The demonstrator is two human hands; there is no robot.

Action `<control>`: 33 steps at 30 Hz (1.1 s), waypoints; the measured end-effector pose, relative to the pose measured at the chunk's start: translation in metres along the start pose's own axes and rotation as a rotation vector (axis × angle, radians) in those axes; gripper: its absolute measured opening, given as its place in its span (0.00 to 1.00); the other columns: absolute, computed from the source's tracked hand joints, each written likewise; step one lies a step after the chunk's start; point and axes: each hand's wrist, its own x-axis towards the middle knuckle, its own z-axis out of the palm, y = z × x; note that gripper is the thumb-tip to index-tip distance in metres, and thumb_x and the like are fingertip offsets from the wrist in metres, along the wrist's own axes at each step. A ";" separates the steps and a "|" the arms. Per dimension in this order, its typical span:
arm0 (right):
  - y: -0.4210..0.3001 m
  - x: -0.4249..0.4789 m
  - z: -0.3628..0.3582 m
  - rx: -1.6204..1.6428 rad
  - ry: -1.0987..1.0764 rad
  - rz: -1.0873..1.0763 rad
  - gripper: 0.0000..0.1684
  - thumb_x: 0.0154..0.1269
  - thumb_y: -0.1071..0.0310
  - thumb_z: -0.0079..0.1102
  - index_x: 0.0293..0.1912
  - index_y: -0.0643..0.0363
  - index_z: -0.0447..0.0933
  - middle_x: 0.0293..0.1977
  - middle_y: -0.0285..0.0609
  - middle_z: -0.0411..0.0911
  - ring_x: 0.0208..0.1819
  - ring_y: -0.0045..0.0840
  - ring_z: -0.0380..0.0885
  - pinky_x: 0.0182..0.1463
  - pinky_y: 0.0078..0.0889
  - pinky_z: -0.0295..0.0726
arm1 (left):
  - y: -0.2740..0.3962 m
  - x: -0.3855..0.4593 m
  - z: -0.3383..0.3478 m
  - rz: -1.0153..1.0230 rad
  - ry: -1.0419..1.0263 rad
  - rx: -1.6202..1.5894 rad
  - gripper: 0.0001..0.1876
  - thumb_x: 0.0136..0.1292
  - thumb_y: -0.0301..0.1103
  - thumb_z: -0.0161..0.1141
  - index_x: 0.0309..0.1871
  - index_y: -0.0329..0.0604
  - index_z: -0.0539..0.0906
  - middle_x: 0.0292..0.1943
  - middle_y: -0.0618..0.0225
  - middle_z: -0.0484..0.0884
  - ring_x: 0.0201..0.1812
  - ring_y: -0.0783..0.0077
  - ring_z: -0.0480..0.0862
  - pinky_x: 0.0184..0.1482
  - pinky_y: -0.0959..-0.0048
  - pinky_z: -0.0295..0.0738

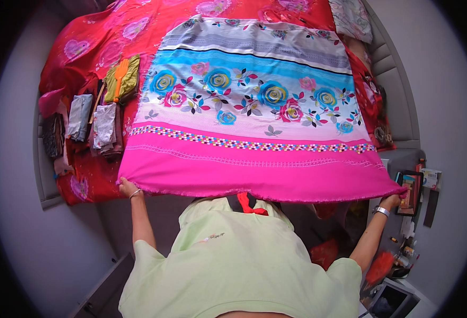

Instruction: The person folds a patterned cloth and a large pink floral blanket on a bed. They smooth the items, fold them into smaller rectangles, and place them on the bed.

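Observation:
A large floral cloth (241, 95) with a fringed edge is spread out before me, its far part lying on the bed. Blue and pink roses cover its middle, grey and blue bands run across the far part, and the near border is bright pink. My left hand (127, 187) grips the near left corner. At the near right corner, my right hand (391, 200) holds the pink edge. Between both hands the border is stretched wide, sagging slightly in front of my waist.
A red bedspread (110, 24) covers the bed. Folded clothes (105, 127) and an orange hand-shaped back scratcher (120, 77) lie left of the cloth. A grey padded headboard (394, 87) stands on the right, near a tray (410, 192) and small boxes (431, 179).

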 end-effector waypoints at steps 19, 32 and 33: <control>0.031 0.022 -0.092 -0.233 0.195 0.056 0.18 0.58 0.58 0.57 0.41 0.64 0.74 0.36 0.45 0.76 0.36 0.31 0.77 0.38 0.36 0.78 | -0.055 -0.027 -0.057 0.017 -0.004 0.064 0.18 0.63 0.33 0.48 0.50 0.26 0.73 0.44 0.51 0.77 0.41 0.64 0.79 0.43 0.69 0.73; 0.065 0.027 0.052 -0.276 -0.046 0.097 0.17 0.59 0.57 0.58 0.35 0.64 0.76 0.33 0.38 0.77 0.33 0.22 0.73 0.36 0.31 0.75 | -0.032 -0.080 -0.020 0.036 0.038 -0.127 0.15 0.61 0.31 0.47 0.46 0.29 0.75 0.42 0.53 0.79 0.40 0.63 0.78 0.42 0.67 0.72; 0.062 0.020 0.064 -0.330 -0.076 0.121 0.16 0.59 0.58 0.58 0.35 0.64 0.76 0.33 0.38 0.77 0.33 0.22 0.73 0.36 0.31 0.75 | -0.032 -0.078 -0.017 0.050 0.042 -0.081 0.15 0.61 0.31 0.47 0.46 0.29 0.75 0.42 0.53 0.79 0.40 0.63 0.78 0.42 0.67 0.72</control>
